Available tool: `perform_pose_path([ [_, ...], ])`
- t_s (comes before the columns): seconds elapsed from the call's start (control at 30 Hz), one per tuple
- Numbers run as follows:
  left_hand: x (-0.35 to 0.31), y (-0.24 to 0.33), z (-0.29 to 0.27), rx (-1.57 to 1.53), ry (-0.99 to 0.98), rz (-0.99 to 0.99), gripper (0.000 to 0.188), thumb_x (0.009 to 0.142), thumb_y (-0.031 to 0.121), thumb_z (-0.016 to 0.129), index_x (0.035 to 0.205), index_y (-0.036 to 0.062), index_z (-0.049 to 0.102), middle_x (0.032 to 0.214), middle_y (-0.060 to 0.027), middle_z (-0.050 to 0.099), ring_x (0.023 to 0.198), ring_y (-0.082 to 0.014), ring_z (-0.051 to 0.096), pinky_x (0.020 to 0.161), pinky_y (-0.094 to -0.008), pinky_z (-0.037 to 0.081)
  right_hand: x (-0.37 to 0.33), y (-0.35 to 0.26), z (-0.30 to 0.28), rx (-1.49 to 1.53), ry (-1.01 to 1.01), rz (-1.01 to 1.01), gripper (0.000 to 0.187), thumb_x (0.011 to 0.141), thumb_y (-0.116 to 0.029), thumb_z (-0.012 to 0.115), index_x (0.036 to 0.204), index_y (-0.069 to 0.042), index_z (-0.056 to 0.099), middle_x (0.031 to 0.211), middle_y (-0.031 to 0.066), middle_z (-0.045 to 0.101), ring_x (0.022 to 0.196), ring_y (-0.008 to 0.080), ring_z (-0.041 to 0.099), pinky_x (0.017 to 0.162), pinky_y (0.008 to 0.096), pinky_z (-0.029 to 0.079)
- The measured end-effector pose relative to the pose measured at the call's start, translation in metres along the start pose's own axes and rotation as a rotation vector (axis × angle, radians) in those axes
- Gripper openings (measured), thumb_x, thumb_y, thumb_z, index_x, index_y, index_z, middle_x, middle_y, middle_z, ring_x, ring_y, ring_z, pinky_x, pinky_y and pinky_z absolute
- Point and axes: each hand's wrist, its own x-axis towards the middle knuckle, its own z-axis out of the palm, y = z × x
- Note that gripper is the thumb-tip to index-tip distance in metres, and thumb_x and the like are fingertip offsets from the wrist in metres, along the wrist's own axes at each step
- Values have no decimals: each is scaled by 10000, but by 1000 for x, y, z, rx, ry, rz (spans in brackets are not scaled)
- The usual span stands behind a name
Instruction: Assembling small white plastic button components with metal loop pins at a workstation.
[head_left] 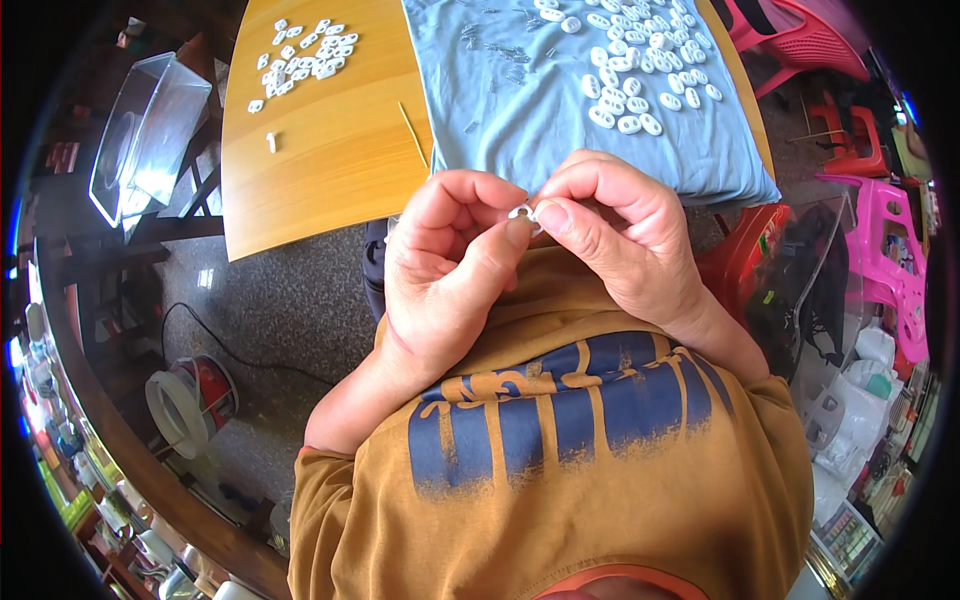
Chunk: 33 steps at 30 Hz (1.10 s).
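Note:
My left hand and my right hand meet in front of my chest, close to the table's near edge. Between their thumbs and forefingers they pinch one small white plastic piece with a hole; the fingertips cover much of it. Just beyond, a light blue cloth covers the right part of the table. Many white oval pieces with two holes lie scattered on it at the right. Thin, small metallic-looking bits lie left of them. A heap of white pieces sits on bare wood at the left.
A single white piece and a thin yellowish stick rest on the wooden tabletop. Left of it stands a clear plastic bin. A white bucket is on the floor. Pink and red stools stand at the right.

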Motion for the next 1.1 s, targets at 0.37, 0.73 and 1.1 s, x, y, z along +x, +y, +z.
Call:
perform_pose_path([
  [0.37, -2, -1, 1, 9, -24, 35, 173, 834, -31, 541, 998, 13, 512, 854, -5, 581, 704, -14, 499, 603, -144, 399, -1, -1, -3, 27, -34, 53, 83, 843, -50, 582, 847, 29, 605, 778, 51, 587, 727, 91, 549, 643, 213, 445],
  [0.73, -5, -1, 5, 81, 6, 136, 192, 823, -81, 523, 999, -7, 505, 902, -24, 569, 799, -41, 535, 703, -173, 435, -2, -3, -3, 80, -45, 62, 92, 842, -56, 589, 872, 26, 617, 801, 43, 597, 748, 82, 549, 651, 208, 445],
  [1.1, -5, 0, 2, 45, -46, 180, 184, 825, -86, 519, 994, -16, 501, 897, -31, 566, 810, -50, 532, 723, -182, 433, -3, -6, -4, 152, -70, 75, 115, 848, -73, 588, 903, 26, 608, 834, 38, 596, 781, 72, 541, 695, 209, 438],
])
